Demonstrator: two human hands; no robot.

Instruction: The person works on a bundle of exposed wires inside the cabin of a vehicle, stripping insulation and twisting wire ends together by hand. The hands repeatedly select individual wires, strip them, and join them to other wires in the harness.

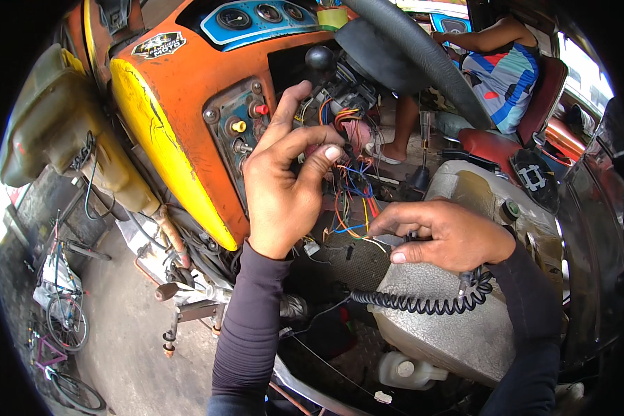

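Note:
My left hand (284, 187) is raised beside the orange dashboard (180, 90). Its index finger points up while thumb and another finger close on the bundle of loose coloured wires (347, 187) hanging under the steering column. My right hand (451, 234) is lower and to the right, by the wires' free ends. Its thumb and fingers pinch a small dark grey object (395, 240), mostly covered, whose kind I cannot make out. Below that hand hangs a black coiled cord (423, 305); whether it joins the held object is hidden.
A steering wheel (430, 55) and a black-knobbed lever (319, 58) stand above the wires. The grey padded engine cover (437, 333) lies at right, with a plastic jug (405, 371) below. Another person (499, 69) sits at upper right. Bicycles (66, 319) stand outside at left.

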